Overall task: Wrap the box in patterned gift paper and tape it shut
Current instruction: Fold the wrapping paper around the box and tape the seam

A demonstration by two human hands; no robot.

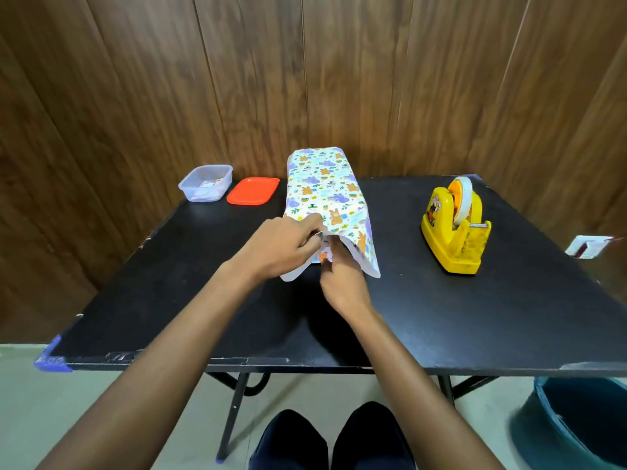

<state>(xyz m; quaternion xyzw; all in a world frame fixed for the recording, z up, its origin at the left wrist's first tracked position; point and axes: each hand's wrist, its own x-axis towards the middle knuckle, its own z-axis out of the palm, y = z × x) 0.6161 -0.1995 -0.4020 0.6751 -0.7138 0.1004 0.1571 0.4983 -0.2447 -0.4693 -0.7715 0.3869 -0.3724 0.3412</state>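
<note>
The box lies lengthwise in the middle of the black table point(169, 283), covered by patterned gift paper point(325, 188) with animals on white. The box itself is hidden under the paper. At the near end the paper stands open, its white underside showing. My left hand point(281, 245) pinches the left flap of paper at that open end. My right hand point(342, 279) reaches into the opening from below, fingers on the paper's inner fold. A yellow tape dispenser point(454, 228) with a roll of tape stands at the right.
A clear plastic container point(205, 183) and its red lid point(252, 191) sit at the table's back left. A wood-panelled wall rises right behind. A blue bin point(576, 422) stands on the floor at the right, past the table's front edge. My knees show below.
</note>
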